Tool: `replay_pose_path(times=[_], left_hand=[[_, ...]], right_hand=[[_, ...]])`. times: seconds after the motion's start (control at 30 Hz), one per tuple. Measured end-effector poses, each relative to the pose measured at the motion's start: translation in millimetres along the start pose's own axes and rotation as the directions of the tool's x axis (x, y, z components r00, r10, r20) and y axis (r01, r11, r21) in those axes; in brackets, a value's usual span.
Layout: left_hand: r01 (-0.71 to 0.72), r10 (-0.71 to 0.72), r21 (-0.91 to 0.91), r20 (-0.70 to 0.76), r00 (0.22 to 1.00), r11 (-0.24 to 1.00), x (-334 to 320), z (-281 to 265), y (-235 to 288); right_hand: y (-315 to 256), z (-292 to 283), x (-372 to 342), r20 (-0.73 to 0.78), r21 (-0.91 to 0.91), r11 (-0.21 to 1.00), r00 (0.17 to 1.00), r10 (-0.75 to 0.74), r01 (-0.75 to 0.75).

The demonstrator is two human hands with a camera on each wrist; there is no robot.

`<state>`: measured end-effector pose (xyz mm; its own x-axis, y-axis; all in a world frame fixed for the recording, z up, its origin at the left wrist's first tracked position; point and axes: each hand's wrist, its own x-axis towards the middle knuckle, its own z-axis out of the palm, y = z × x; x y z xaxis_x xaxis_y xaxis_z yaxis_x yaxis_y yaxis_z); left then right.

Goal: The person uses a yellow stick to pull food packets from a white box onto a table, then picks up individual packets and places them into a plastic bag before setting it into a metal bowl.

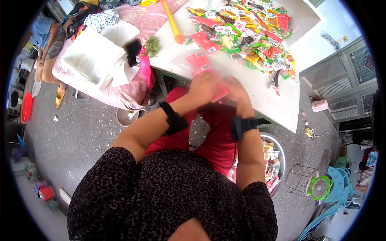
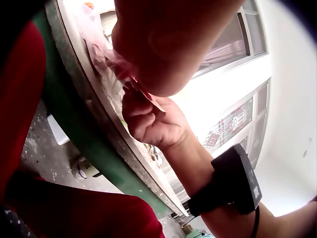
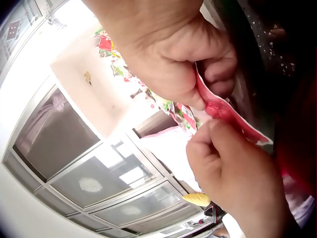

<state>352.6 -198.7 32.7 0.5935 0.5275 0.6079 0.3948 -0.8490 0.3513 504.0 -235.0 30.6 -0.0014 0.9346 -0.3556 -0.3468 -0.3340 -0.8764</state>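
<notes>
In front of my knees, at the table's near edge, both hands hold a red plastic snack packet. My left hand pinches its edge between thumb and curled fingers. The right hand, slightly blurred, grips the packet beside it; in the right wrist view, red film runs between the thumbs and out past the left hand. Close beyond the left hand, red-printed clear packets lie on the white tabletop. Farther back spreads a heap of colourful snack packets.
A yellow stick lies left of the heap. A white-lined box stands on a pink cloth to the left. By my right leg sits a metal basin of packets. Another person is at far left.
</notes>
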Motion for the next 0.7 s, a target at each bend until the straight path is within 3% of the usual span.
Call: replay_pose_path(times=[0.07,0.17,0.27,0.37,0.47,0.67,0.7], left_hand=[[-0.005,0.005,-0.003,-0.008,1.0,1.0,-2.0,3.4,-3.9],[0.034,-0.035,-0.019,-0.012,0.999,0.999,0.3,-5.1,-3.9],[0.073,-0.073,-0.006,-0.005,0.997,0.997,-2.9,-2.8,-5.5],[-0.002,0.001,-0.006,-0.068,0.998,1.0,-6.0,-0.1,-7.6],[-0.048,0.043,-0.035,-0.133,0.99,0.998,-7.1,0.3,-5.3],[-0.019,0.013,-0.088,-0.073,0.997,0.996,-7.5,0.5,-12.7],[-0.014,0.003,-0.113,-0.092,0.996,0.993,-5.8,-1.8,-12.6]], right_hand=[[-0.8,3.5,10.6,-0.008,-0.008,1.0,1.0,-0.006,0.006],[-3.5,13.9,7.7,-0.002,0.126,0.99,0.998,-0.057,0.056],[-2.2,27.8,-5.4,-0.15,0.258,0.963,0.988,-0.041,0.079],[-7.9,27.7,-20.5,-0.245,-0.116,0.992,0.969,0.018,-0.048],[-0.1,22.2,-9.6,-0.179,-0.271,0.963,0.982,-0.067,0.016],[-0.2,40.4,5.2,-0.128,0.016,0.999,0.991,-0.038,0.041],[0.2,41.9,5.9,-0.114,-0.014,0.997,0.991,-0.072,0.07]])
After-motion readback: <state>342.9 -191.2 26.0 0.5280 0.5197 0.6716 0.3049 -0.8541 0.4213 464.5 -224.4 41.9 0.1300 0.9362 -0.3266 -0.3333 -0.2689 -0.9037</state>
